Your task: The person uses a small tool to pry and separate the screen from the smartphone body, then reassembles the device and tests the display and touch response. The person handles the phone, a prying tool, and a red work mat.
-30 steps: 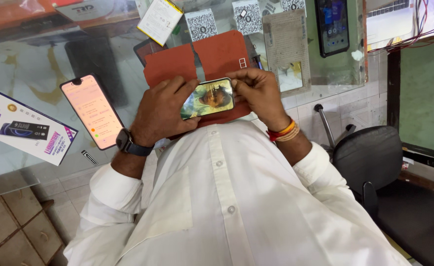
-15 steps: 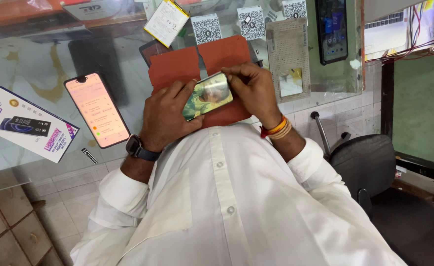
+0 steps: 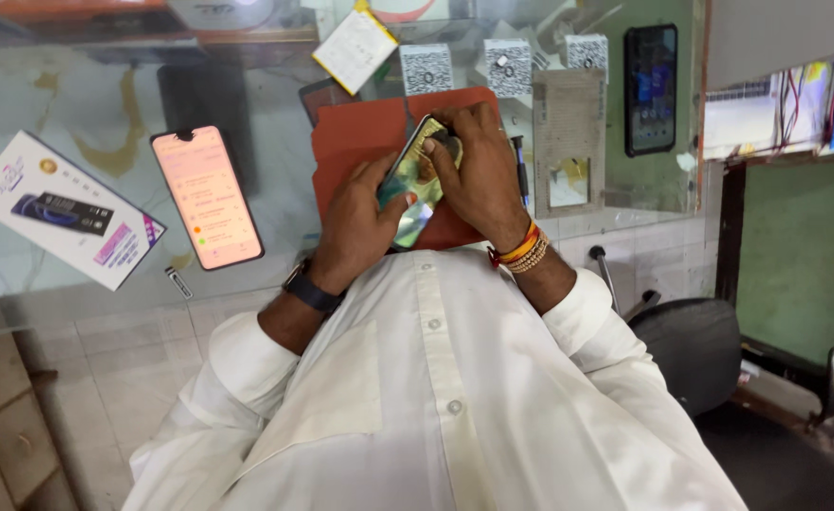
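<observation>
Nearest the camera, the left hand (image 3: pixel 365 222), with a dark wristwatch (image 3: pixel 311 289) on its wrist, grasps the lower edge of a small phone (image 3: pixel 415 180), which is held tilted above a red folder (image 3: pixel 360 142). The right hand (image 3: pixel 479 175), with orange and beaded bracelets (image 3: pixel 521 251), is clenched over the phone's upper end, thumb pressing on its face.

Risk: the phone is supported only by the fingertips; uneven thumb pressure could tip it onto the folder or the glass tabletop (image 3: pixel 86 114).

Farther left lie a lit pink-screened phone (image 3: pixel 207 197) and a white phone box (image 3: pixel 62 210). A dark phone (image 3: pixel 650 90) lies at the far right.
</observation>
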The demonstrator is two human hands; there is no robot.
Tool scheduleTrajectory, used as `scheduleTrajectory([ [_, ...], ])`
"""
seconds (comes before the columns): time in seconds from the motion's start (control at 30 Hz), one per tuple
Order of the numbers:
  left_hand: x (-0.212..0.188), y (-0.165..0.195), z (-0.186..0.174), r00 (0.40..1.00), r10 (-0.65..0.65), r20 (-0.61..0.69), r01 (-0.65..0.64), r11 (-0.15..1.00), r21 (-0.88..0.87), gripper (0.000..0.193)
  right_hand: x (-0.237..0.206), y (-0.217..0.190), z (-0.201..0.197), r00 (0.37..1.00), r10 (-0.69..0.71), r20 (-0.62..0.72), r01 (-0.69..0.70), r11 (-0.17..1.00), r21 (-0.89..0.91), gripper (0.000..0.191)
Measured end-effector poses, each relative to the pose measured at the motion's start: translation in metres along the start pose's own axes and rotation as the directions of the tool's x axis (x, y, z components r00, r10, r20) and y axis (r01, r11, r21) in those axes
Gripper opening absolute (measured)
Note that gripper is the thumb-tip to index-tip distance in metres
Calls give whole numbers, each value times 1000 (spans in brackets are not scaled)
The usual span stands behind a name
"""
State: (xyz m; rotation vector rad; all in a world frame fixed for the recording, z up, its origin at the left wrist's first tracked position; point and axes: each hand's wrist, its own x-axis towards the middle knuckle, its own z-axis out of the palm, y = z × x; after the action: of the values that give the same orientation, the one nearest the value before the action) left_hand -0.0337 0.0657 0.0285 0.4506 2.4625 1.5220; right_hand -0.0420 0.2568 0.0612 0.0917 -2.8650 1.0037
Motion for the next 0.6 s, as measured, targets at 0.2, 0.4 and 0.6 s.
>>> scheduleTrajectory([
  [0.2,2,-20,19,995,-58,79,95,749,-655,50,12,-9,7,990,-137,33,136,990,25,32],
  [0.4,11,-30,11,869,-306,389,468,250,-848,38,14,-21,16,981,-191,45,183,973,142,27],
  [0.6,20,-41,11,924,-280,261,339,280,-898,34,12,-34,21,977,-211,29,208,973,96,26],
])
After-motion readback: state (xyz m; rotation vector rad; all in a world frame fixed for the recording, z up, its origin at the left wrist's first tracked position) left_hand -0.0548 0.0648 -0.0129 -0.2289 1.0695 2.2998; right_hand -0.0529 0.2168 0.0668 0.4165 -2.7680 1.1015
